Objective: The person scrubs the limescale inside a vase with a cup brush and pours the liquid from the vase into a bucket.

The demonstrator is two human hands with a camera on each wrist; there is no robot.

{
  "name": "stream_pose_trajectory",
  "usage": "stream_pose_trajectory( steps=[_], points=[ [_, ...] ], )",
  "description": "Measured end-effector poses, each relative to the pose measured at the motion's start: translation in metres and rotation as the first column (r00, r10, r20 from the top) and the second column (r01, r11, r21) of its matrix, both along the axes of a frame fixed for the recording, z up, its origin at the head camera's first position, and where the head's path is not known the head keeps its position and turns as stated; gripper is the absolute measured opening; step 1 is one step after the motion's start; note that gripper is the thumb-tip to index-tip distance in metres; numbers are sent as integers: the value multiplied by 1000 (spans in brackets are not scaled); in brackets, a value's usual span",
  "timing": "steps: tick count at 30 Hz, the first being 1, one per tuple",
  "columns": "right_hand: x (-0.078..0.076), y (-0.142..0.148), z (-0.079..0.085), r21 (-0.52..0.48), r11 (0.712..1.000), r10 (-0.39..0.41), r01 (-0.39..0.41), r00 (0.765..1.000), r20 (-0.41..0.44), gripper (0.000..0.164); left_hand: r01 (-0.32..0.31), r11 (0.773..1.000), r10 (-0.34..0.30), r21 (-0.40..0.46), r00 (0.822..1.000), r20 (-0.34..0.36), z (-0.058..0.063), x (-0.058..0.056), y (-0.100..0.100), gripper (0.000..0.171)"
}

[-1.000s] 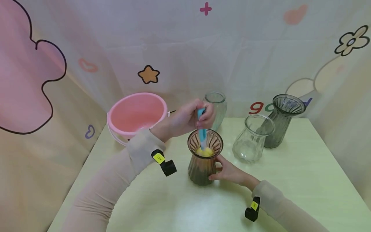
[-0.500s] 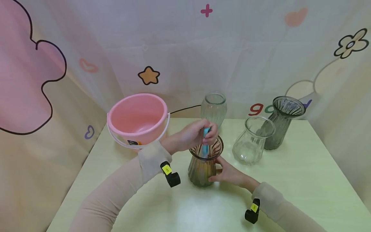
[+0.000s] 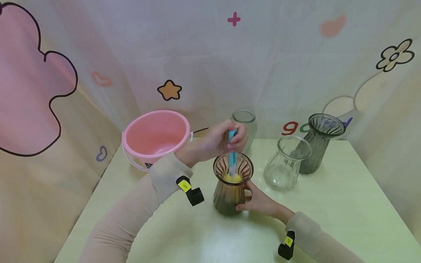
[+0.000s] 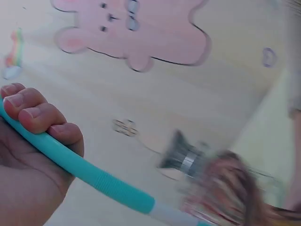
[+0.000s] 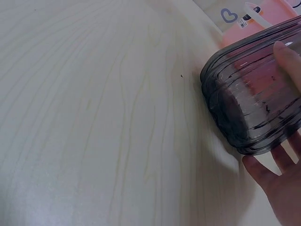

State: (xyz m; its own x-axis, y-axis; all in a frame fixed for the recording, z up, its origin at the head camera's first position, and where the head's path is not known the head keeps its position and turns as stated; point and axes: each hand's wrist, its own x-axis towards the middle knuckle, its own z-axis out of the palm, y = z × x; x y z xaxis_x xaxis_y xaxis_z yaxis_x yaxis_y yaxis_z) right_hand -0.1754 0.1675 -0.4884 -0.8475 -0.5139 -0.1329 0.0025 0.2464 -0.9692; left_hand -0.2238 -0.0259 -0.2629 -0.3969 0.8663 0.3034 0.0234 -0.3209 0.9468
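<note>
My left hand (image 3: 227, 138) grips the turquoise handle (image 4: 94, 174) of a bottle brush, held upright over a ribbed smoky-brown glass vase (image 3: 227, 202). The brush's yellow head (image 3: 232, 178) sits inside the vase, just below the flared rim. In the left wrist view the fingers curl round the handle, while the vase end of the brush is blurred. My right hand (image 3: 260, 201) holds the vase low on its right side, thumb in front and fingers behind. The right wrist view shows the vase's ribbed base (image 5: 235, 103) between thumb and fingers.
A pink bucket (image 3: 154, 133) stands at the back left, with a white handle. Behind the left hand is a clear glass vase (image 3: 250, 128). Another clear vase (image 3: 281, 170) and a grey flared vase (image 3: 315, 153) stand at the right. A printed curtain (image 3: 210, 54) hangs behind the table (image 3: 348, 204).
Half a second ago the left hand pushed the brush deep into the vase; now it has risen, lifting the yellow head near the rim. The right hand keeps its hold on the vase.
</note>
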Motion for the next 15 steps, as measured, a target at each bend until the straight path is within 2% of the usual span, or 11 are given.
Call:
stream_pose_trajectory(
  steps=[3,6,11,15],
  points=[
    [2,-1,0,12,1000,-9,9,1000,1,93,-7,999,7,48,1000,-12,17,-1,-4,30],
    [2,-1,-1,23,1000,-14,14,1000,-5,95,0,998,1,55,1000,-9,24,0,-6,29],
    [1,-1,-3,36,999,-26,27,1000,-8,95,11,997,-11,75,1000,-6,20,3,-6,30],
    [0,-2,-3,25,999,-20,21,999,-32,95,5,999,-5,51,1000,1,9,3,-5,32]
  ],
)
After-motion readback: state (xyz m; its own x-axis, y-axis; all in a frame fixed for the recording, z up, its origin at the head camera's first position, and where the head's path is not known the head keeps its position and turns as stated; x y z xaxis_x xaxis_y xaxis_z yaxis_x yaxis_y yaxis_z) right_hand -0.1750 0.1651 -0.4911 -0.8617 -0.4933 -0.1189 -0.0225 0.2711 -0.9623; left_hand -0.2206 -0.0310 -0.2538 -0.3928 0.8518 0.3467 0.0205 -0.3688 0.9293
